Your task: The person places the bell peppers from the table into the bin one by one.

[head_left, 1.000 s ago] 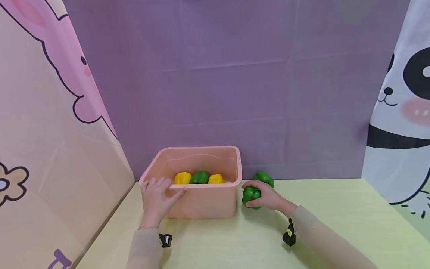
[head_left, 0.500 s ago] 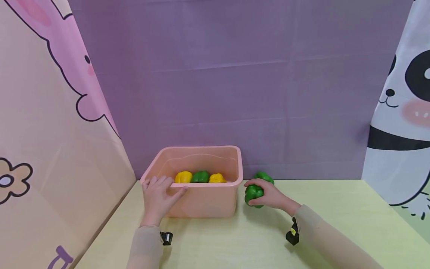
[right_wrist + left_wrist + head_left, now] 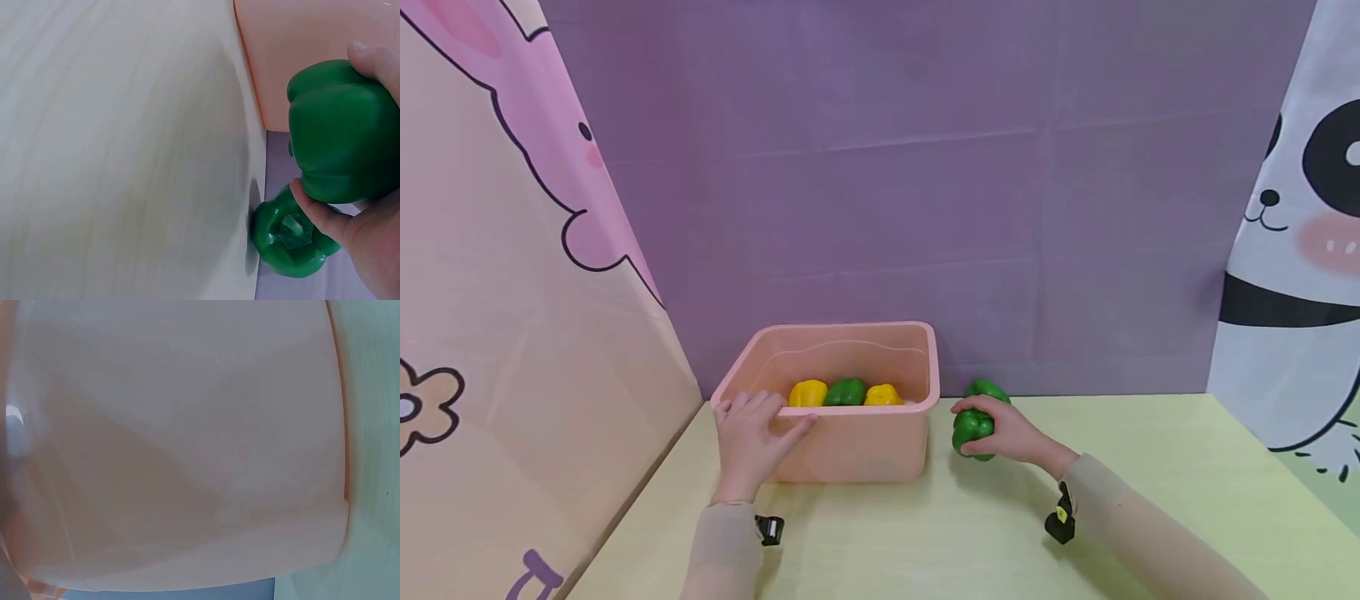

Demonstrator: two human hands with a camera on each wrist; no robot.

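Note:
A pink plastic bin (image 3: 857,450) stands on the table against the purple backdrop. My left hand (image 3: 747,446) grips its front rim near the left corner, fingers over the edge and thumb along the outside. To the right of the bin, my right hand (image 3: 1011,433) holds a green bell pepper (image 3: 344,134) between thumb and fingers, raised off the tabletop. Just behind it, another green bell pepper (image 3: 290,234) lies on the table. Inside the bin are a yellow bell pepper (image 3: 808,393), a green bell pepper (image 3: 846,392) and a second yellow one. The bin wall (image 3: 187,437) fills the left wrist view.
The pale wooden table (image 3: 880,542) spreads out in front and to the right. A purple cloth (image 3: 880,192) hangs behind it. Printed panels flank the table, a pink animal (image 3: 550,142) on the left and a panda (image 3: 1292,350) on the right.
My right hand has shifted slightly to the right with the green bell pepper, widening the gap to the bin. The left hand stays on the rim.

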